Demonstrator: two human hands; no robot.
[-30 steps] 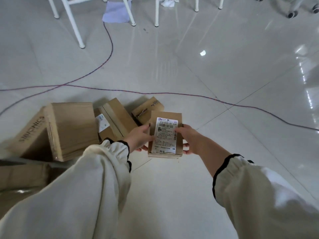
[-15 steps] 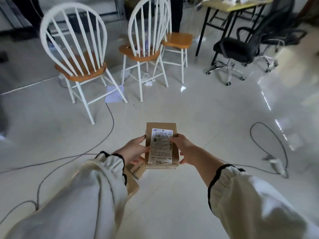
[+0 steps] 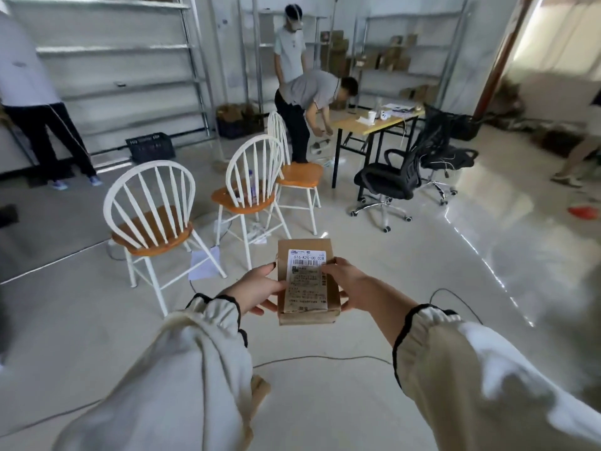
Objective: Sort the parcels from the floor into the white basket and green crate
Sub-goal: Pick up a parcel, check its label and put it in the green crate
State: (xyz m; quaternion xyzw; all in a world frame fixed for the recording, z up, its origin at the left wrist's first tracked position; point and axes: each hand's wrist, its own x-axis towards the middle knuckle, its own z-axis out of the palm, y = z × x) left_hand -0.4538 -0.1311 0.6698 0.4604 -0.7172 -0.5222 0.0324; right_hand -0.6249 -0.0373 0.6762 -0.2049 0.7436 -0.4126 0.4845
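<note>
Both hands held a small cardboard parcel (image 3: 307, 281) up in front, label facing up. Left hand (image 3: 257, 289) w/ thumb on top, fingers curled under its left edge; right hand (image 3: 349, 284) gripped the right edge likewise.

We get bright daylight from the right, glare streaking the floor (image 3: 481, 255); the parcel (image 3: 306, 281) reads sharp, edges bow and blur.

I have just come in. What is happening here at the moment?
A person holds a small cardboard parcel above the floor, shipping label up. The left hand grips its left edge, the right hand its right edge. Neither the white basket nor the green crate is in view, so the parcel is not yet sorted.
</note>
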